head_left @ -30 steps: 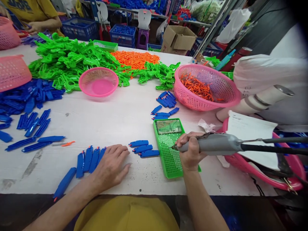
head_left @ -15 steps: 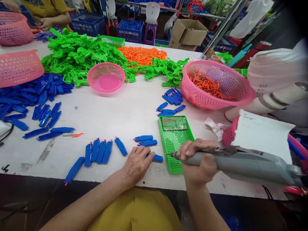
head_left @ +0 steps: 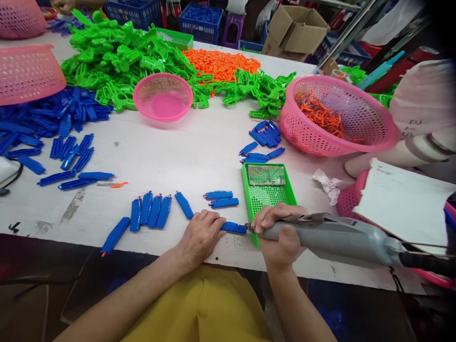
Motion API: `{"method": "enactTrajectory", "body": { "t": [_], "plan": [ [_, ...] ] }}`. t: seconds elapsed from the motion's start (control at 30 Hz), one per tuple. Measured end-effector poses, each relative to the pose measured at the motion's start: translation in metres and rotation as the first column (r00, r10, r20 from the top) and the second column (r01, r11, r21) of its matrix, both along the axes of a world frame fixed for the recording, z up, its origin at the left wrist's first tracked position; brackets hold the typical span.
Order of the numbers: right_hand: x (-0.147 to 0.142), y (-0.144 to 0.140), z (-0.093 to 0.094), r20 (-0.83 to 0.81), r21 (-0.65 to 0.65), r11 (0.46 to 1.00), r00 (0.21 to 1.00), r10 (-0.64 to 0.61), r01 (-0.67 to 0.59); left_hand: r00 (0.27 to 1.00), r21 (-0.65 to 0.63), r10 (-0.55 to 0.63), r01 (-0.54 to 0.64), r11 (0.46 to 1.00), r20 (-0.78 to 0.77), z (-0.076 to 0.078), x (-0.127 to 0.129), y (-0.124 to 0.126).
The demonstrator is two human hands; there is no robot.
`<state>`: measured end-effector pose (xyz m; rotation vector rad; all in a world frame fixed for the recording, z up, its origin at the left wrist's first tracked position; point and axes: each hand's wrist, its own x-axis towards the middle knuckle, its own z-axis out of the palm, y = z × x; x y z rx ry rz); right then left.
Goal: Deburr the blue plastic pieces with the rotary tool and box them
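Observation:
My left hand (head_left: 202,237) rests on the table, its fingers closed on one end of a blue plastic piece (head_left: 233,227). In my right hand (head_left: 280,237) is a grey power screwdriver (head_left: 331,240), held level with the fingers wrapped round its front. The screwdriver's tip meets the right end of that blue piece. Under the tool and my right hand lies a green perforated tray (head_left: 265,194) with a flat block (head_left: 266,175) at its far end. More blue pieces with orange tips (head_left: 156,211) lie in a row left of my left hand.
Behind are heaps of green toy-gun parts (head_left: 117,52) and orange parts (head_left: 223,65). A small pink basket (head_left: 163,97) stands mid-table; a large pink basket (head_left: 338,116) with orange pieces stands right. Blue parts (head_left: 46,114) pile up left. A person's arm (head_left: 78,4) shows at the far left.
The screwdriver has moved left, so its tip now meets the blue piece's end instead of hovering over the green tray. My left hand stays on the piece. The view has shifted slightly.

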<state>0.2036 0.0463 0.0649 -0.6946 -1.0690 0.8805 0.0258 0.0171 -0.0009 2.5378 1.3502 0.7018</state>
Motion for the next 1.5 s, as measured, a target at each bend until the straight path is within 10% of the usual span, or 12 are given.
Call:
{"method": "enactTrajectory", "body": {
  "t": [0.83,1.17,1.5],
  "plan": [
    [-0.004,-0.001,-0.005,0.077,-0.029,0.998,0.995,0.059,-0.057,1.000,-0.048,-0.010,0.009,0.999,-0.018,-0.003,0.002,0.000],
    [0.045,0.034,0.005,0.031,0.064,0.929,0.929,-0.368,0.365,0.997,-0.028,0.033,-0.032,0.999,0.067,-0.002,-0.001,0.003],
    [0.051,0.035,-0.008,0.045,0.035,0.901,0.900,-0.434,0.433,0.991,-0.034,0.033,-0.029,0.999,0.131,0.002,-0.003,0.004]
  ]
}}
